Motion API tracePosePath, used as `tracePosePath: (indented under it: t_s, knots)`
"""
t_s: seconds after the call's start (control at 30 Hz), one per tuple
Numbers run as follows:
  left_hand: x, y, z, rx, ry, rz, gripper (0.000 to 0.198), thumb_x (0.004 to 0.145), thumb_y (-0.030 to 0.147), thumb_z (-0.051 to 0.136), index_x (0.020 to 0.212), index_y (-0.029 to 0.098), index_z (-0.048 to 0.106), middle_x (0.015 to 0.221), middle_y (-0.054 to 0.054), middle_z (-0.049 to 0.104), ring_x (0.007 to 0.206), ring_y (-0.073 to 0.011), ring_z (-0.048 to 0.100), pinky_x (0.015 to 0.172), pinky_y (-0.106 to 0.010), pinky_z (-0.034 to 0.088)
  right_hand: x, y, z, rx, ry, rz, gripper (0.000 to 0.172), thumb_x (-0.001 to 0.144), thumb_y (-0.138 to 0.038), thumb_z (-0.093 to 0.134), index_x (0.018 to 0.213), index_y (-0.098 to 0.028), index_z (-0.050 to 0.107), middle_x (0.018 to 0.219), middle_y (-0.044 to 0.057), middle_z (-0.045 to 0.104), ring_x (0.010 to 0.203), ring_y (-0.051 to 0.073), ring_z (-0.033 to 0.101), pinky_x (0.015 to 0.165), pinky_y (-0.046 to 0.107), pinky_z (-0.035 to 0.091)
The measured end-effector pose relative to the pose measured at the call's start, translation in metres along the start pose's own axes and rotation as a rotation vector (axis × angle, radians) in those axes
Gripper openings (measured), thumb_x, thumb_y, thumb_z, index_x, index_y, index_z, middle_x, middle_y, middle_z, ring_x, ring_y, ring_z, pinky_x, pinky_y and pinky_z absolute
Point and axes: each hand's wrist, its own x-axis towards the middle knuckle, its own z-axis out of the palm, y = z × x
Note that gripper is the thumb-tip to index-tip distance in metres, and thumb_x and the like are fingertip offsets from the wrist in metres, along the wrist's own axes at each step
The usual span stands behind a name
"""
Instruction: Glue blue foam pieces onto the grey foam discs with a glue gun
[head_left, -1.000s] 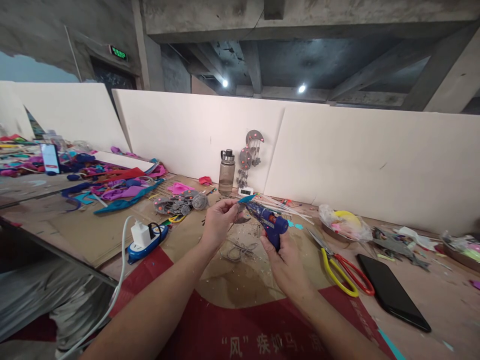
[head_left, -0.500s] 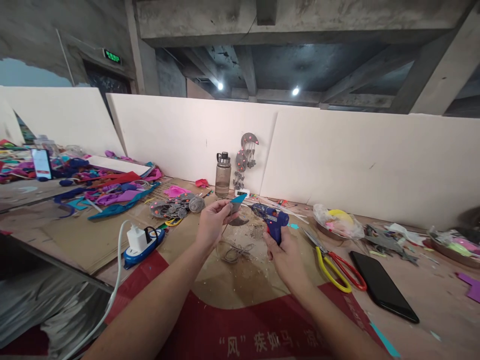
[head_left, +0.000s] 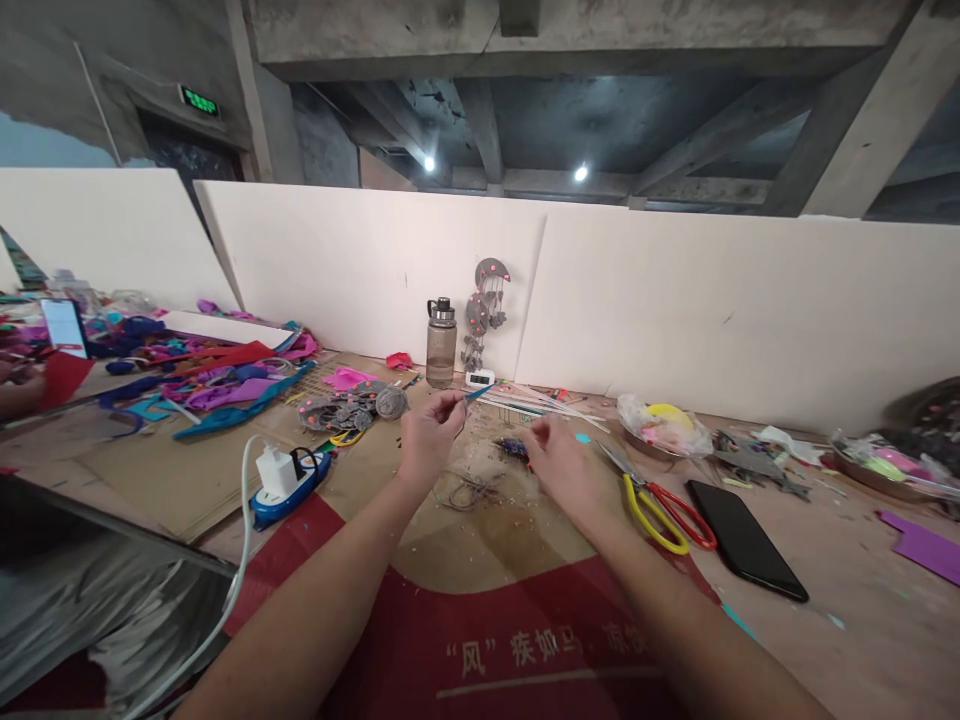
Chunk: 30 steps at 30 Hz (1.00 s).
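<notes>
My left hand (head_left: 433, 430) pinches a thin blue felt piece (head_left: 478, 393), seen nearly edge-on at the fingertips. My right hand (head_left: 559, 458) is closed around the rear of a dark blue glue gun (head_left: 513, 448), low over the cardboard; the fingers cover its handle. A loose bundle of grey cord (head_left: 472, 490) lies on the cardboard between my forearms. Scissors (head_left: 658, 505) with one yellow and one red handle rest to the right of my right hand. Grey felt pieces with pink dots (head_left: 341, 408) sit left of my left hand.
A water bottle (head_left: 441, 345) stands before the white board (head_left: 337, 270). A blue power strip (head_left: 291, 490) with a white plug is at left, a black phone (head_left: 746, 540) at right. Another person's hand (head_left: 19, 388) is near red felt at far left. A bagged bowl (head_left: 664, 430) stands right.
My right hand has lowered the glue gun from upright, away from the felt. The blue felt piece in my left hand has turned edge-on. The view has shifted slightly.
</notes>
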Motion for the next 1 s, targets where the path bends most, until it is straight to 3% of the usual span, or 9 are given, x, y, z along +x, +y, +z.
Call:
tracePosePath:
  t_s: [0.13, 0.23, 0.33, 0.43, 0.6, 1.0]
  knots:
    - [-0.002, -0.006, -0.004, 0.203, -0.022, 0.147, 0.015, 0.074, 0.025, 0.070, 0.087, 0.022, 0.076, 0.085, -0.003, 0.072, 0.078, -0.0163, 0.063, 0.081, -0.026, 0.048, -0.002, -0.030, 0.049, 0.435, -0.132, 0.126, 0.029, 0.077, -0.043, 0.062, 0.093, -0.024, 0.046, 0.093, 0.004, 0.064, 0.085, 0.018, 0.063, 0.079, 0.035, 0.051]
    - [-0.002, -0.007, -0.006, 0.276, -0.036, 0.194, 0.017, 0.075, 0.025, 0.068, 0.090, 0.025, 0.076, 0.091, -0.004, 0.073, 0.084, -0.0183, 0.064, 0.086, -0.029, 0.048, 0.000, -0.035, 0.070, 0.640, -0.153, 0.213, 0.035, 0.076, -0.044, 0.063, 0.095, -0.025, 0.040, 0.082, -0.003, 0.061, 0.067, 0.013, 0.060, 0.070, 0.032, 0.052]
    - [-0.003, -0.004, -0.005, 0.255, -0.026, 0.180, 0.015, 0.076, 0.027, 0.069, 0.089, 0.023, 0.076, 0.089, -0.004, 0.072, 0.082, -0.0182, 0.064, 0.084, -0.029, 0.049, -0.001, -0.034, 0.070, 0.636, -0.135, 0.233, 0.033, 0.077, -0.044, 0.062, 0.096, -0.025, 0.042, 0.073, -0.007, 0.052, 0.053, 0.008, 0.047, 0.056, 0.025, 0.048]
    - [-0.004, 0.001, 0.000, 0.113, -0.050, 0.062, 0.017, 0.074, 0.031, 0.071, 0.085, 0.019, 0.074, 0.083, -0.004, 0.071, 0.076, -0.0166, 0.064, 0.078, -0.029, 0.052, -0.002, -0.036, 0.062, 0.549, -0.099, 0.180, 0.024, 0.080, -0.043, 0.059, 0.089, -0.023, 0.050, 0.072, -0.006, 0.049, 0.055, 0.008, 0.042, 0.048, 0.020, 0.038]
    - [-0.004, 0.004, 0.006, -0.140, -0.115, -0.148, 0.025, 0.069, 0.037, 0.076, 0.081, 0.015, 0.071, 0.080, -0.003, 0.070, 0.073, -0.0143, 0.064, 0.077, -0.032, 0.057, -0.001, -0.040, 0.059, 0.482, -0.040, 0.130, 0.021, 0.081, -0.041, 0.058, 0.079, -0.021, 0.055, 0.067, -0.005, 0.049, 0.056, 0.009, 0.038, 0.053, 0.022, 0.036]
    - [-0.004, 0.002, 0.007, -0.270, -0.102, -0.193, 0.029, 0.065, 0.036, 0.080, 0.079, 0.014, 0.068, 0.077, -0.002, 0.067, 0.071, -0.0134, 0.063, 0.075, -0.032, 0.057, 0.001, -0.031, 0.067, 0.456, 0.027, 0.070, 0.018, 0.082, -0.037, 0.058, 0.079, -0.020, 0.059, 0.069, -0.003, 0.052, 0.064, 0.012, 0.043, 0.063, 0.026, 0.037]
